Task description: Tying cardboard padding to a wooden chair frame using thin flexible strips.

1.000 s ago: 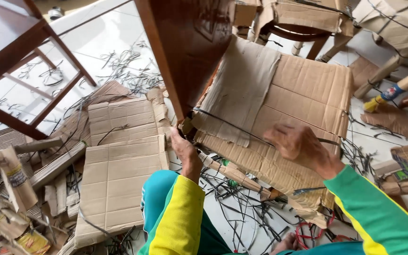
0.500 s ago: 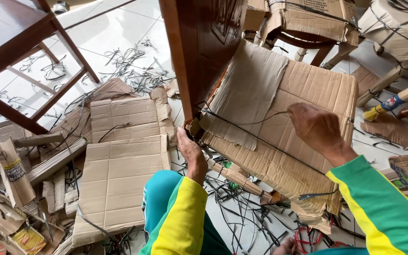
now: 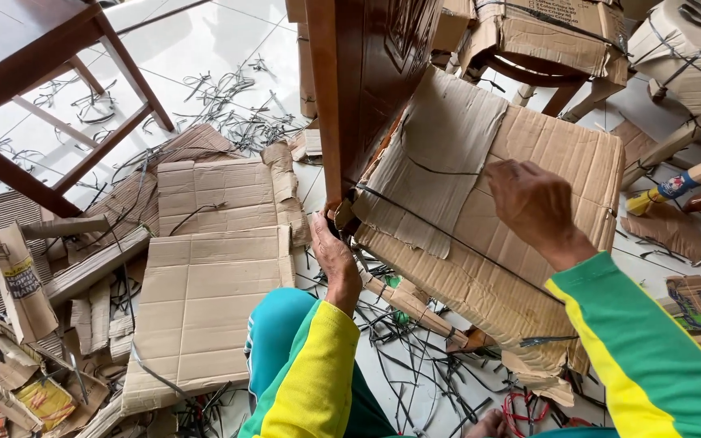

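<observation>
A dark brown wooden chair [image 3: 375,73] stands in front of me, its seat wrapped in brown cardboard [image 3: 513,235] bound by black straps. My left hand [image 3: 333,253] sits at the cardboard's lower left corner, fingers against the chair's wooden post and the wrap's edge. My right hand [image 3: 533,203] rests on top of the wrapped cardboard near its middle, fingers curled at a loose flap; whether it pinches a strap is hidden. Both sleeves are green and yellow.
Flattened cardboard sheets [image 3: 204,300] lie on the white tiled floor at left, among several cut black straps [image 3: 229,105]. A bare wooden chair frame [image 3: 34,73] stands at the upper left. More cardboard-wrapped chairs [image 3: 553,36] crowd the upper right. Torn paper scraps [image 3: 18,284] pile at the far left.
My right hand has climbed from the cardboard's lower edge up to its middle. The left hand stays at the lower left corner. The view has shifted slightly downward.
</observation>
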